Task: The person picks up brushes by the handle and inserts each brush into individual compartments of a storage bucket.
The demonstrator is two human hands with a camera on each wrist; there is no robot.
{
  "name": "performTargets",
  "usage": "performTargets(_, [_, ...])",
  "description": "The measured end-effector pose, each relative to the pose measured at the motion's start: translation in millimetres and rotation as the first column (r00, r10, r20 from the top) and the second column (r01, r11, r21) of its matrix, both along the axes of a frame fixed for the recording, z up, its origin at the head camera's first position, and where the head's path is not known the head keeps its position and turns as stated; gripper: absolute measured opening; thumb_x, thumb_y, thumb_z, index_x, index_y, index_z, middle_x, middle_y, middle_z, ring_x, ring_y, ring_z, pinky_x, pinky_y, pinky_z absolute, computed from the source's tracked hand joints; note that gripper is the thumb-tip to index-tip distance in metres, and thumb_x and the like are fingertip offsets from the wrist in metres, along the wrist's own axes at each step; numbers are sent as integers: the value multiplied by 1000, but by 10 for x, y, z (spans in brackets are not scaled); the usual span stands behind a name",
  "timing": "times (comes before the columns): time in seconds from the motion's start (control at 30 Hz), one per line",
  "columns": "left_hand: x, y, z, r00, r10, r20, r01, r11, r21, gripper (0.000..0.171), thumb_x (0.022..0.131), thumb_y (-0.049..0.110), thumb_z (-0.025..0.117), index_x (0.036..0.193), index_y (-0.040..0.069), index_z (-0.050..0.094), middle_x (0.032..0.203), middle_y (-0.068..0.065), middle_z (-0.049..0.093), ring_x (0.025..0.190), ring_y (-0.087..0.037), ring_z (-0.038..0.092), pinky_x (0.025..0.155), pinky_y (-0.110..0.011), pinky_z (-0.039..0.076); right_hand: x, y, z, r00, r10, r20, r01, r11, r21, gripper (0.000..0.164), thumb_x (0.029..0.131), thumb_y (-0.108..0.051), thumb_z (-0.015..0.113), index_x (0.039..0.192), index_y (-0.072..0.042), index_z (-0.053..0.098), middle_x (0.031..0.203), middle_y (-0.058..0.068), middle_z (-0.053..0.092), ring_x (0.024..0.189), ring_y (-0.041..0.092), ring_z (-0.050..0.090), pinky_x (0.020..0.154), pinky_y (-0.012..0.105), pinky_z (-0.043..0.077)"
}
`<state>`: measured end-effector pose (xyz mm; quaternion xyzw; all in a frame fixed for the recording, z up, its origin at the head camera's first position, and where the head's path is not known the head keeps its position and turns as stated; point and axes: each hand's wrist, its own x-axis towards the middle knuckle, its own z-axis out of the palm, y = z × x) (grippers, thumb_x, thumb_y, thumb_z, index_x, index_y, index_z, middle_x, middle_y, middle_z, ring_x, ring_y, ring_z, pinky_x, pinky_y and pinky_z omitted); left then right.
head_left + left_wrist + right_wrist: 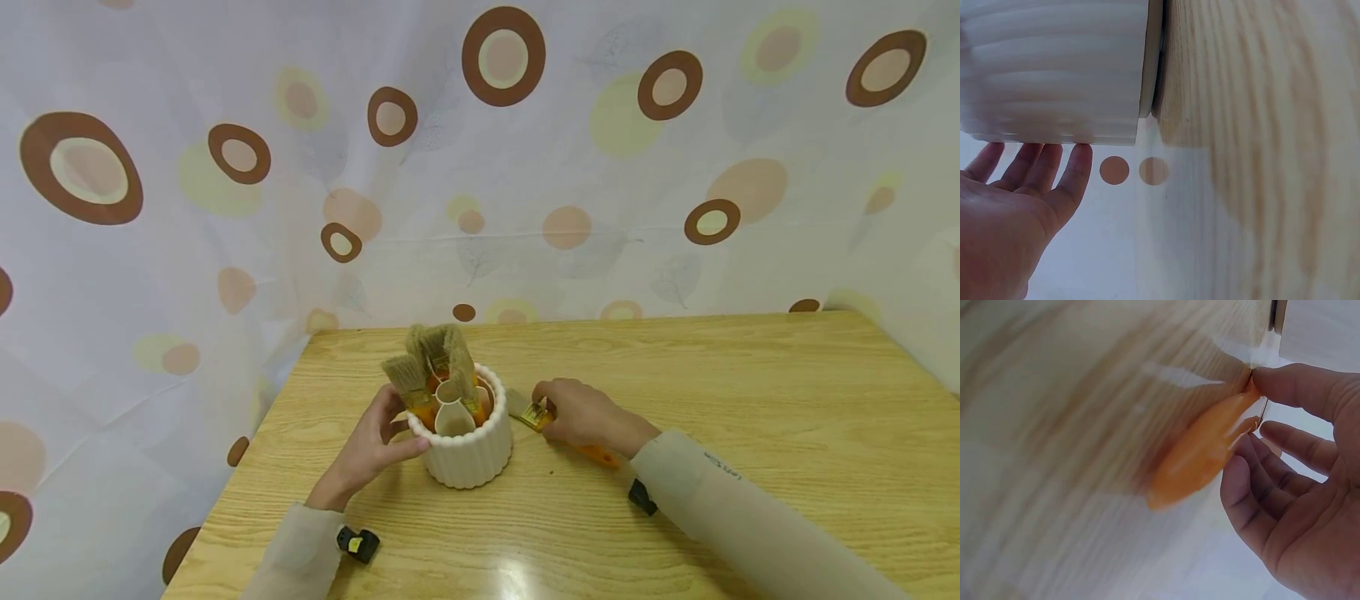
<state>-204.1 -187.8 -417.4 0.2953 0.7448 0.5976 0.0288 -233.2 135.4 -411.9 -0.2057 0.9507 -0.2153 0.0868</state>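
A white ribbed round pot (468, 460) with a beaded rim stands upright on the table, divided inside by white walls. Several paintbrushes (406, 373) with orange handles stand in it, bristles up. My left hand (372, 443) holds the pot's left side, thumb near the front of the rim; fingertips (1082, 153) touch the ribbed wall in the left wrist view. To the right of the pot, my right hand (583, 413) pinches another paintbrush (600, 455) near its metal band. Its orange handle (1194, 456) lies low along the tabletop in the right wrist view.
The wooden table (750, 400) reaches back to a patterned curtain (570, 167) with brown and yellow circles, which also hangs along the left side. Black wrist devices (358, 543) sit by both sleeves.
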Motion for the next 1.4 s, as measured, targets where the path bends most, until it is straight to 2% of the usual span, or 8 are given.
performTargets(0.17, [-7, -5, -2, 1000, 1, -1, -1, 1000, -2, 73, 82, 13, 74, 142, 10, 33, 139, -12, 43, 125, -31, 42, 98, -56, 36, -4, 8, -2, 1000, 0, 0, 0, 1000, 11, 37, 81, -12, 72, 116, -8, 61, 94, 4, 58, 79, 16, 52, 70, 36, 47])
performTargets(0.57, [-6, -4, 13, 1000, 9, 2, -9, 999, -35, 77, 81, 15, 76, 145, 12, 33, 141, -10, 44, 127, -31, 42, 99, -55, 36, 3, 61, 9, 1000, 12, 11, -12, 999, 34, 40, 79, -9, 72, 117, -7, 60, 95, 3, 58, 81, 17, 53, 71, 38, 47])
performTargets(0.93, [-4, 3, 18, 1000, 15, 3, -15, 999, -30, 77, 81, 14, 76, 145, 12, 34, 141, -9, 44, 127, -29, 42, 100, -54, 36, -11, 10, -2, 1000, 19, -7, -18, 998, 63, 44, 80, -26, 76, 117, -9, 60, 98, 1, 57, 82, 16, 54, 68, 36, 47])
performTargets(1.2, [-2, 13, 24, 1000, 12, -3, -12, 1000, -22, 79, 80, 16, 77, 146, 14, 33, 141, -8, 44, 126, -30, 42, 99, -55, 36, -13, -4, 10, 1000, 13, -24, -11, 996, 84, 41, 81, -21, 74, 117, -8, 60, 99, 3, 57, 83, 17, 55, 68, 38, 48])
performTargets(1.4, [-3, 8, 22, 1000, 6, -2, -6, 1000, -27, 80, 80, 14, 76, 147, 15, 32, 142, -8, 43, 127, -30, 42, 98, -54, 37, -19, 10, 17, 1000, -1, -15, 3, 995, 99, 44, 80, -22, 73, 119, -7, 60, 102, 4, 57, 84, 18, 55, 68, 38, 47])
